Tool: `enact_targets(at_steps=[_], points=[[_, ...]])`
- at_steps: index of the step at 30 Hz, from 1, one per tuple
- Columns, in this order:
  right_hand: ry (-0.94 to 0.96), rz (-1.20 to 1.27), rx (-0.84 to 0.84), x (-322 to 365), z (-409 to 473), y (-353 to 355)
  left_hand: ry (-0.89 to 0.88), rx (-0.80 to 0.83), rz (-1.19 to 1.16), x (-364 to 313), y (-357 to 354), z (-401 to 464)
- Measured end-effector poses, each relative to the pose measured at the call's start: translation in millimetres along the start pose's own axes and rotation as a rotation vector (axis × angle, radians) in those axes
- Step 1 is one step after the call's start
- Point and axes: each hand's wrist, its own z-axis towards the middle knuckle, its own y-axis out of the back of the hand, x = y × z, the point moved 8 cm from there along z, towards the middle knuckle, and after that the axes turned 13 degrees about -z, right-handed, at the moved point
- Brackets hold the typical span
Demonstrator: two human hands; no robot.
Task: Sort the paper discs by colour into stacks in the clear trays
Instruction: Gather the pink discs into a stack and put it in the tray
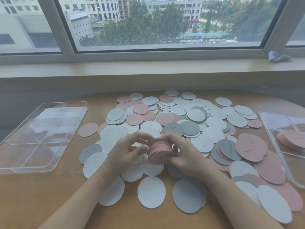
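A thick stack of pink discs (159,151) is held edge-on above the middle of the table. My right hand (183,152) grips it from the right, fingers curled over its top. My left hand (130,151) touches the stack's left side with curled fingers and thumb. Loose white, grey and pink paper discs (196,123) lie scattered across the wooden table. A clear divided tray (41,138) sits at the left with nothing in it. Another clear tray (272,129) at the right edge holds a few pink discs (292,140).
The wooden table (49,195) runs up to a wall below a window sill (148,68). A small crumpled silver object (279,57) lies on the sill at the right. Bare table shows between the left tray and the disc pile.
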Motion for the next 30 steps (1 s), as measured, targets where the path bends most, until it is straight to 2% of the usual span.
enact_targets(at_steps=[4,6,9,13,16,18,20,23,26,30], points=[[-0.019,-0.042,-0.011,-1,0,-1,-0.151,0.102,0.363,-1,-16,-2],[-0.001,-0.107,0.002,-1,2,-6,-0.198,0.097,0.537,2,-22,-2],[0.012,-0.248,0.023,-2,4,-13,-0.204,0.114,0.642,9,-27,-2],[0.036,-0.335,0.058,5,0,-8,-0.165,0.106,0.521,10,-26,-3],[0.001,-0.254,0.111,3,-5,7,-0.109,0.047,0.445,15,-18,-2],[-0.058,-0.233,0.049,-5,-12,32,-0.086,0.025,0.422,18,-14,-2],[-0.139,-0.374,-0.023,-20,-28,59,-0.08,0.021,0.393,18,-12,-2],[-0.263,-0.623,0.114,-42,-57,71,-0.105,0.028,0.352,10,-14,-1],[-0.319,-0.645,0.253,-49,-73,61,-0.138,0.029,0.356,-1,-20,-3],[-0.322,-0.606,0.224,-43,-74,61,-0.099,0.082,0.295,-1,-32,-9]])
